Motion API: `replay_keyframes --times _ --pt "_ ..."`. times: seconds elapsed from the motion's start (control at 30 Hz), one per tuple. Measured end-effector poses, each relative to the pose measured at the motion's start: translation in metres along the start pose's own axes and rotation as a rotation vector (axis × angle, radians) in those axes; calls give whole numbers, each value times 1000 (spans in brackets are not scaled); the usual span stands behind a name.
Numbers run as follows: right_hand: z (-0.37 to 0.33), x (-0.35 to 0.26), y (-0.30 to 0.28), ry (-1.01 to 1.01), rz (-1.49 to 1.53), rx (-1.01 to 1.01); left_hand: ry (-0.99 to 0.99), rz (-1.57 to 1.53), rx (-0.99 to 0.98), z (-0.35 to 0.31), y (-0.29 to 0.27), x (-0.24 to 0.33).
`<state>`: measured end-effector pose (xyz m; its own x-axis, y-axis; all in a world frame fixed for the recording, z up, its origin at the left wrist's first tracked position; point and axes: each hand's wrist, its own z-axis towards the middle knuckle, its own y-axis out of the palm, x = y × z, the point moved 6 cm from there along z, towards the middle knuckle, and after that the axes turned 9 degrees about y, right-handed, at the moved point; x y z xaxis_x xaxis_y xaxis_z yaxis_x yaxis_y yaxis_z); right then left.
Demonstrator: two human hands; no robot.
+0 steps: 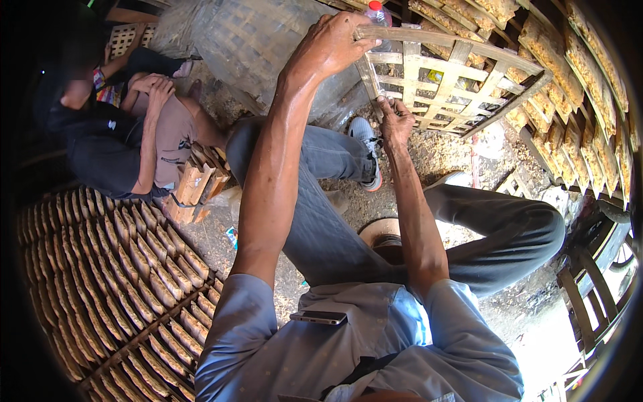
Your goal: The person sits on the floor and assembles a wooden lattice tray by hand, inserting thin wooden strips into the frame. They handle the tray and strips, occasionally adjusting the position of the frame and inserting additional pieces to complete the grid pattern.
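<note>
I see the left hand (331, 45) up high, fingers clamped over the top rail of a bamboo rack (450, 84). The right hand (395, 122) is lower, fingers pinched together at the rack's lower left corner, on a slat end. The rack is empty, held tilted in the air ahead of the knees, its far end sloping down to the right. It's an open lattice of pale slats, and I can see the ground through it.

A plastic bottle (377, 11) with a red cap shows just behind the top rail, near the left hand. A big woven basket (258, 43) under clear sheeting sits left of the rack. Filled racks (579, 80) of crumbly brown pieces are stacked along the right side. A round tray (120, 281) with rows of overlapping flat pieces lies at lower left. Small wooden blocks (194, 184) are piled by the left knee. Another person (117, 130) sits at upper left, arms folded. A phone (319, 317) pokes out of the shirt pocket. The floor (442, 157) is littered with crumbs and shavings.
</note>
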<state>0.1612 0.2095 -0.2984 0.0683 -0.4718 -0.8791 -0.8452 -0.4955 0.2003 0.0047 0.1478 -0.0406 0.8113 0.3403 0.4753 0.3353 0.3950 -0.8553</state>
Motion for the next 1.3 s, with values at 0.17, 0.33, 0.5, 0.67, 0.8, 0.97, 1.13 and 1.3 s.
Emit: replay_keyframes --times 0.17,0.33,0.5,0.67,0.8,0.97,1.13,1.3 --pt "8 15 -25 -12 -104 139 9 -20 -1 5 -4 7" --pt "-12 6 -5 214 232 17 76 29 61 -1 -3 3" --pt "-5 13 -1 231 347 -18 12 -12 20 -2 1 2" --pt "4 40 -37 151 -75 145 15 -4 55 1 -5 9" --pt "-10 43 -25 54 -298 -5 51 31 53 -4 -1 -2" --pt "17 41 -13 -151 -331 -151 -4 3 -60 0 -6 9" --pt "20 45 -12 -161 -264 -153 -43 -39 -17 1 -5 7" --pt "4 21 -12 -117 -305 -168 -66 -38 -28 -2 -6 7"
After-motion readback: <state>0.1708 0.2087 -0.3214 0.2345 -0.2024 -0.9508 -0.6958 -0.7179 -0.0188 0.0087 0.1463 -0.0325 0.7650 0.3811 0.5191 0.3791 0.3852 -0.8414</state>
